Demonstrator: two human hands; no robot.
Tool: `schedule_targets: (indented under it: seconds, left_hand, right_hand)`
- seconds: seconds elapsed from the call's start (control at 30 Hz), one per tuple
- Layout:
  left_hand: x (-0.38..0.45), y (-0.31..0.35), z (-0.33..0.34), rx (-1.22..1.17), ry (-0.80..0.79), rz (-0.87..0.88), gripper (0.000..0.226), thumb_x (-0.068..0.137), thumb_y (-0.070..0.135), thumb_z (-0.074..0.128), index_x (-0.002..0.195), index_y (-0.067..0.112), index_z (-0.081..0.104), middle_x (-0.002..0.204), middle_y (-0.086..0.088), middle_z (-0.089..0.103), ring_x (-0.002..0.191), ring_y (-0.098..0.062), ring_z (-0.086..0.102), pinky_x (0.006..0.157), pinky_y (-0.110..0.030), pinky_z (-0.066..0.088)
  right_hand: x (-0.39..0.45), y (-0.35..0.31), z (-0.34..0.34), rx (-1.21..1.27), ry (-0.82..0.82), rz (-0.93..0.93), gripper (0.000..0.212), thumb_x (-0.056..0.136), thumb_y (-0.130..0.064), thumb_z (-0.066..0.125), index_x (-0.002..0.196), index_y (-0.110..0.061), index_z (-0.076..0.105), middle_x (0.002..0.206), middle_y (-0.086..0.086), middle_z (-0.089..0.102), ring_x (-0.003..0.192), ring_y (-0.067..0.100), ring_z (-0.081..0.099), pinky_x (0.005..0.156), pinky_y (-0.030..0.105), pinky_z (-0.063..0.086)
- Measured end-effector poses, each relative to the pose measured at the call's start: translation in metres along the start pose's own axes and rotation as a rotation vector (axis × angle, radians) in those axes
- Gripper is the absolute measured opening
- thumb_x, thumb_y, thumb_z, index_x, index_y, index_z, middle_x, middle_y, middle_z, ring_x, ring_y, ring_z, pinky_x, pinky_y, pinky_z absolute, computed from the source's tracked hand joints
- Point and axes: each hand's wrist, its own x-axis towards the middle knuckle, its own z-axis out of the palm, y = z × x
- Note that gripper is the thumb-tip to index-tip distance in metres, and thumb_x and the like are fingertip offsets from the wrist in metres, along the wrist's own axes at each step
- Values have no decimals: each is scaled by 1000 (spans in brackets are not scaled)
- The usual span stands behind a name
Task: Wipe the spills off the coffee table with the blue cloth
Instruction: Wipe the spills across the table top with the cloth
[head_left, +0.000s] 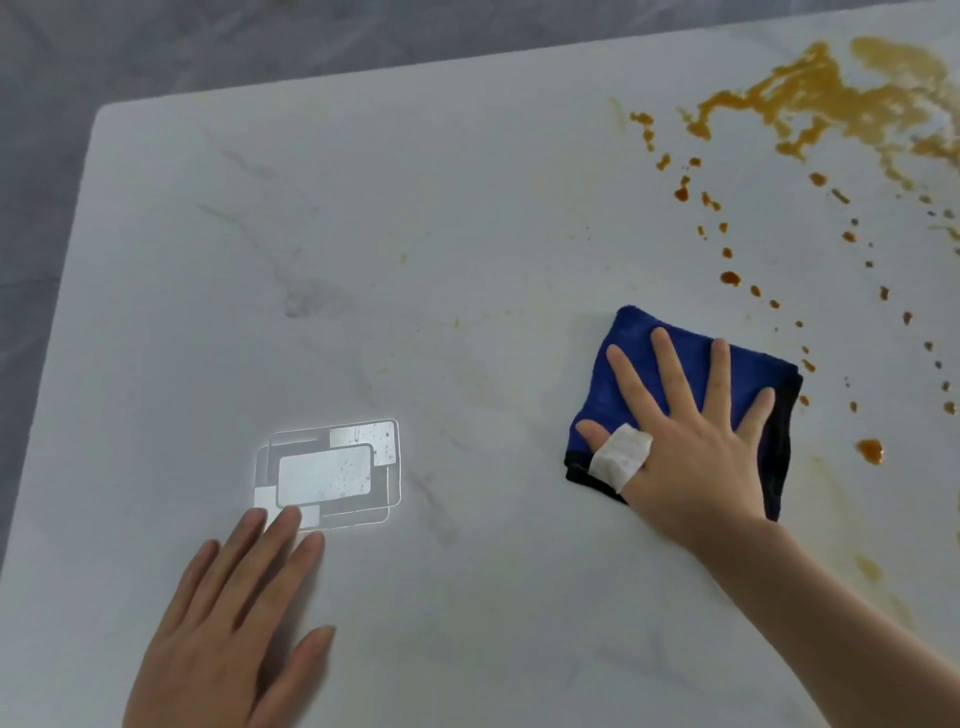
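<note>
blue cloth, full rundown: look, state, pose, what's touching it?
The blue cloth is a small folded square of plush, towel-like fabric, deep blue with a black edge along its near and right sides. It lies flat on the white marbled coffee table, turned slightly askew, just left of the trail of orange-brown drops. The right hand presses on it with fingers straight and spread; a white bandage wraps the thumb.

Right hand (691, 447) presses flat on a folded blue cloth (639, 364). Orange spills (810, 104) lie beyond it. Left hand (234, 623) rests flat on the coffee table (415, 234).
</note>
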Motion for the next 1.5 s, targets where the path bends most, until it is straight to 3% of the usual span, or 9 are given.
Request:
schedule_targets:
  seconds: [0.23,0.33,0.53,0.6,0.7,0.77,1.27,1.43,1.5]
  left_hand:
    - [11,14,-7,-48,14,-61,56,90,56,31,130,19,44,127,-11,56,142,-5,19,111,-32,22]
    - [28,23,-7,-62,32,-42,58,92,59,29,143,31,29,134,-4,52,142,-12,22,112,-32,21]
    - [103,49,0,-33,-13,-118,70,92,60,19,136,12,44,144,-9,41,137,-24,29,112,-38,19]
    - [135,55,5,-32,-16,-156,71,90,62,19,139,15,42,148,-6,35,140,-24,26,113,-42,19]
    - [174,61,12,15,-45,-155,73,87,63,21,141,17,39,151,-6,31,142,-26,22,113,-43,14]
    - [191,63,18,40,-90,-168,73,83,63,21,144,24,33,155,-1,23,145,-22,13,115,-40,6]
    - [204,63,28,112,-128,-162,66,86,58,27,138,21,44,148,-7,38,139,-30,30,110,-53,23]
    - [203,63,29,103,-148,-195,66,85,61,25,140,27,40,152,0,31,142,-22,22,115,-44,11]
    - [204,63,27,103,-143,-200,66,87,62,21,140,27,40,152,0,31,142,-21,22,115,-41,9]
  right_hand:
    - [0,0,-3,12,-57,3,71,62,-77,-29,123,-45,-46,134,-10,-51,132,35,-38,106,67,-9]
    - [-1,-1,-2,29,-56,-7,71,62,-76,-30,125,-44,-44,137,-9,-49,131,36,-39,105,67,-11]
    - [2,0,2,9,-4,-15,72,66,-75,-25,129,-43,-38,143,-6,-41,132,37,-39,105,68,-12]
    - [2,-1,-1,-12,20,-14,74,74,-75,-13,140,-43,-20,153,-2,-22,138,41,-23,105,71,-2]
    - [1,-3,-11,20,-3,-8,74,83,-69,14,143,-30,33,151,8,29,136,49,22,96,75,23]
    - [2,-3,-12,1,-4,-10,73,84,-68,18,139,-27,42,148,10,37,132,51,29,92,77,27]
    - [51,-7,-17,6,103,-170,66,87,-69,18,141,-35,35,150,4,35,135,46,26,95,74,26]
    - [124,13,-35,21,182,-120,73,75,-80,0,142,-50,-2,158,-10,-1,143,33,-13,105,68,-7]
    - [141,33,-41,7,182,-42,76,70,-83,-9,140,-52,-11,157,-13,-10,142,28,-20,105,66,-8]
